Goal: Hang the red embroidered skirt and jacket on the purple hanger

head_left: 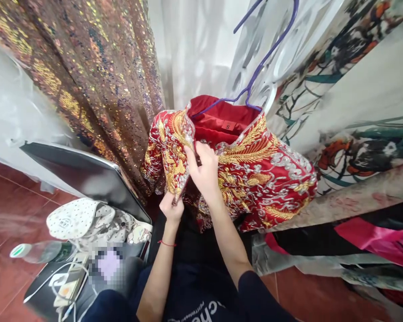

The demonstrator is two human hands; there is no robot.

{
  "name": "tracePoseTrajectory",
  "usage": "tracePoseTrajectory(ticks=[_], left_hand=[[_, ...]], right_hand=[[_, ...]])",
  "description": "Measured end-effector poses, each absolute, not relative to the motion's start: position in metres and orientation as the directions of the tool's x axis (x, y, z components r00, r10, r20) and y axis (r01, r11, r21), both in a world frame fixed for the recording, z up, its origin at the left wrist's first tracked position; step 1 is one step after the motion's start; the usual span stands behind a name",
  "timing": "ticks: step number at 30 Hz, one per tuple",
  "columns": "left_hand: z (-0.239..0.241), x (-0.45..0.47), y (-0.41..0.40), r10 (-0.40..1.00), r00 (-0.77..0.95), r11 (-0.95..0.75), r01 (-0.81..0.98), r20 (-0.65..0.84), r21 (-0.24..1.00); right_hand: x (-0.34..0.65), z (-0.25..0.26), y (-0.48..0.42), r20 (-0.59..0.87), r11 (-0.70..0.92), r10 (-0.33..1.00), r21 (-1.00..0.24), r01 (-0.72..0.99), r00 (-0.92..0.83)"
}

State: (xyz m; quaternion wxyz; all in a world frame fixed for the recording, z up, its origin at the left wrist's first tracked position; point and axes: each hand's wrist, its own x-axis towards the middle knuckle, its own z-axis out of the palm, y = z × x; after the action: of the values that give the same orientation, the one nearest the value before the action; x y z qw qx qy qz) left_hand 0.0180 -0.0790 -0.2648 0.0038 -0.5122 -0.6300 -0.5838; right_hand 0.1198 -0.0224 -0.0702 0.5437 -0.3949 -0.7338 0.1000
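A red jacket (255, 174) with heavy gold and silver embroidery hangs on a purple hanger (265, 58) in front of me, its red lining and a small size label showing at the collar. My right hand (204, 167) is closed on the front edge of the jacket near the collar. Lower down, my left hand (171, 206) pinches the left front panel (169, 152) by its lower edge. A thin red cord circles my left wrist.
A brown sequinned garment (97, 76) hangs at left, white fabric behind, printed floral cloth (356, 103) at right. An open laptop (83, 174), a dotted white cap (77, 217), a plastic bottle (40, 251) and cables lie at lower left on the red tile floor (6, 197).
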Motion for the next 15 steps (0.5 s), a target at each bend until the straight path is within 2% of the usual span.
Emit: tracePoseTrajectory(ticks=[4,6,10,13,15], left_hand=[[-0.249,0.066,-0.105,0.583,-0.342,-0.406,0.663,0.737,0.629],[-0.237,0.088,-0.112,0.579,-0.261,-0.488,0.648,0.772,0.585],[-0.218,0.112,-0.108,0.719,-0.136,-0.468,0.629,0.681,0.620],[-0.223,0.114,-0.085,0.817,-0.063,-0.402,0.650,0.573,0.645],[-0.233,0.113,-0.063,0.856,-0.029,-0.375,0.653,0.517,0.658]], right_hand=[[0.139,-0.043,-0.051,0.613,0.645,0.761,-0.752,0.139,-0.213],[0.150,-0.034,-0.062,0.616,0.643,0.759,-0.760,0.095,-0.210],[0.179,-0.034,-0.057,0.683,0.658,0.730,-0.691,0.301,-0.029],[0.201,-0.052,-0.033,0.761,0.625,0.641,-0.591,0.509,0.097],[0.210,-0.068,-0.017,0.804,0.604,0.583,-0.527,0.597,0.120]])
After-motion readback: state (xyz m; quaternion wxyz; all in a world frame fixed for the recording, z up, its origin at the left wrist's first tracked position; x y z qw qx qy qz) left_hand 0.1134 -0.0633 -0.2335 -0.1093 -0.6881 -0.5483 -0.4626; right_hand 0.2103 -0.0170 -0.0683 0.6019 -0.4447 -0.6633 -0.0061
